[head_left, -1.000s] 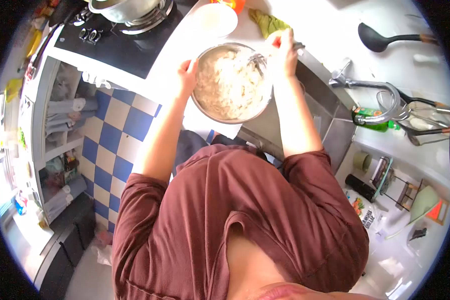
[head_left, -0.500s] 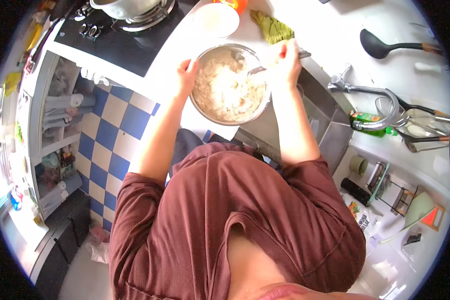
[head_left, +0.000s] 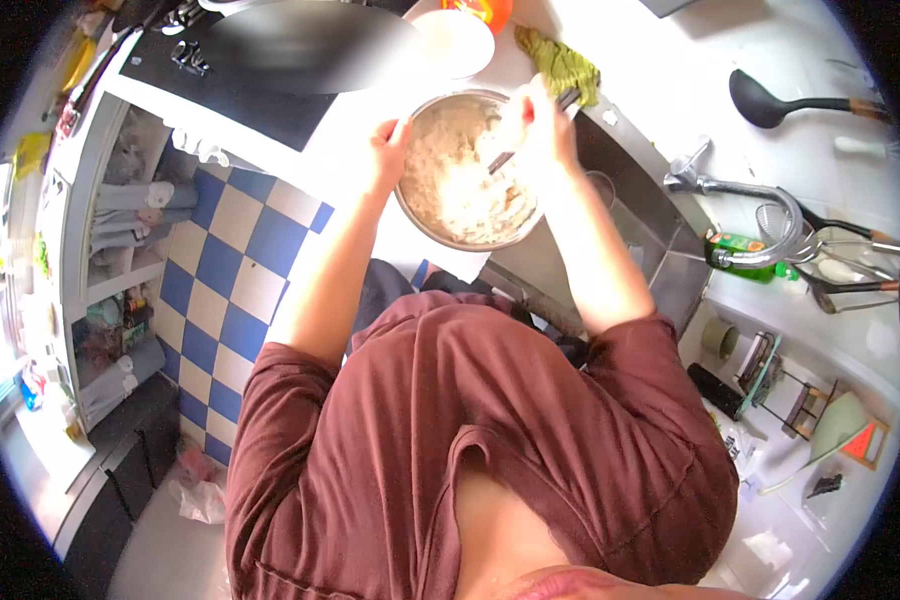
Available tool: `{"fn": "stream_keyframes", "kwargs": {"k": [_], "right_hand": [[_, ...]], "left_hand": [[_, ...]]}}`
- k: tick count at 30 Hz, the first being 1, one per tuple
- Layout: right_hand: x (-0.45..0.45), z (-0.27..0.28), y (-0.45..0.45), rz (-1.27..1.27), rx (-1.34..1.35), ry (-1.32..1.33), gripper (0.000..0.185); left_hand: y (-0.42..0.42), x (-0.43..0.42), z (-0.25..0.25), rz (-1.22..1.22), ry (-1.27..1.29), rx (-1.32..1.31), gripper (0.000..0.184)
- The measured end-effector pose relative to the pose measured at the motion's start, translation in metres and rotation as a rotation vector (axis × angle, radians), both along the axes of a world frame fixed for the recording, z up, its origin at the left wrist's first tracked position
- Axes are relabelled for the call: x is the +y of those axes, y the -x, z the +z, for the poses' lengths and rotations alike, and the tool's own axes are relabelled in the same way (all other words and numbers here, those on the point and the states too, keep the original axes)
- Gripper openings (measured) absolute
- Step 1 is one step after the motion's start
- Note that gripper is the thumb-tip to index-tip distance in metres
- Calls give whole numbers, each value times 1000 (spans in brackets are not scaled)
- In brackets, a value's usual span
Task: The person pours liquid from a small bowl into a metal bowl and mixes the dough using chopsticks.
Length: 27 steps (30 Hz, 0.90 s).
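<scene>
A round metal bowl (head_left: 403, 203) with a pale, lumpy dough-like mixture (head_left: 462, 190) in it sits at the counter's edge beside the sink. My left hand (head_left: 390, 150) grips the bowl's left rim, thumb and fingers closed on it. Over the right side of the bowl, my right hand (head_left: 542, 125) is closed round dark chopsticks (head_left: 501, 161). Their lower ends reach into the mixture, and their upper ends stick out past the hand. Bright light washes out part of the mixture.
Beyond the bowl are a white plate (head_left: 455, 45), an orange item (head_left: 485, 12) and a green cloth (head_left: 562, 66). The black stove (head_left: 260, 105) lies back left. At right are the sink (head_left: 610, 200), faucet (head_left: 735, 187), hanging ladle (head_left: 760, 102) and green bottle (head_left: 740, 245).
My right hand has shifted left over the bowl, and the chopsticks have changed angle in the mixture. My left hand stays on the rim. A blurred grey shape now covers part of the stove.
</scene>
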State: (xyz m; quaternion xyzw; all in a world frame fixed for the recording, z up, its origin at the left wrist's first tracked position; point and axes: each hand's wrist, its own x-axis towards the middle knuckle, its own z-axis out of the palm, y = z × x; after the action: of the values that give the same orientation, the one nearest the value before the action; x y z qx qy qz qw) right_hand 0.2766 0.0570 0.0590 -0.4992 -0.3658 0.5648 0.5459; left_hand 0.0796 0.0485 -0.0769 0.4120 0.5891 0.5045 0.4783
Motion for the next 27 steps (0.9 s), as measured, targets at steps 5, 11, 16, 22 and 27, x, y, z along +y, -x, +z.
{"fn": "stream_keyframes", "kwargs": {"k": [5, 11, 16, 22, 27], "right_hand": [[14, -37, 4, -67, 203, -36, 45], [22, 6, -27, 106, 283, -104, 43], [5, -21, 4, -62, 27, -34, 42], [28, -69, -6, -48, 195, -133, 45], [13, 10, -5, -94, 177, -44, 45]], "left_hand": [[-9, -8, 16, 101, -39, 1, 24], [2, -6, 28, -34, 83, 64, 27], [0, -3, 27, -21, 72, 25, 25], [-1, 0, 5, -25, -6, -32, 26], [-2, 0, 6, -4, 6, -10, 27]]}}
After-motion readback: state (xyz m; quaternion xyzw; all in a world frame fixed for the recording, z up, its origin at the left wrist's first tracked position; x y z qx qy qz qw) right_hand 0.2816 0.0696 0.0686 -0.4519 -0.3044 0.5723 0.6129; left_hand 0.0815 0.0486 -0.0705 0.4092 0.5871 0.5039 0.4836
